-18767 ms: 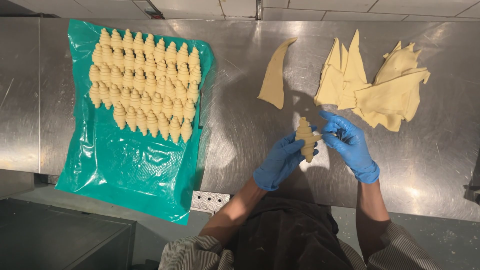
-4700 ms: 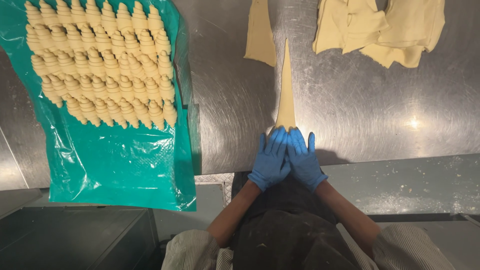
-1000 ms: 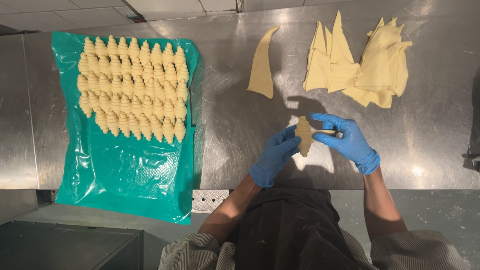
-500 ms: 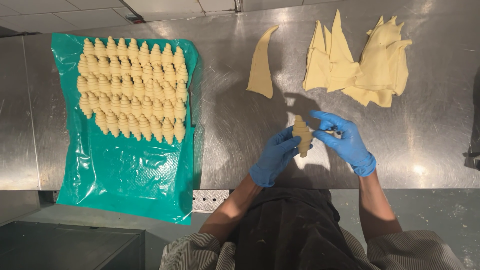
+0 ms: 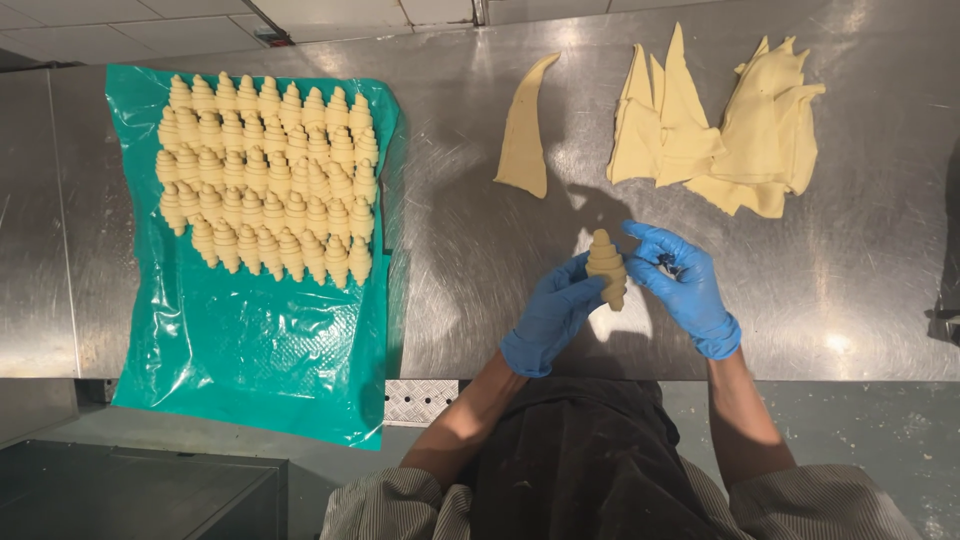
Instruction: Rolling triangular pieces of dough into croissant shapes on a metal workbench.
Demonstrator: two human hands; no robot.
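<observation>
A rolled raw croissant is held upright just above the steel table, between both of my blue-gloved hands. My left hand grips its lower left side with thumb and fingers. My right hand touches its right side with the fingertips. A single curved dough triangle lies flat on the table beyond my hands. To its right sits a loose pile of dough triangles, overlapping each other.
A green plastic sheet covers the left part of the table and hangs over its front edge. Several rows of shaped raw croissants fill its far half. A dark surface sits lower left below the table.
The dough piece between my hands has been rolled tighter into a finished croissant shape and turned upright. Both hands shifted slightly around it.
</observation>
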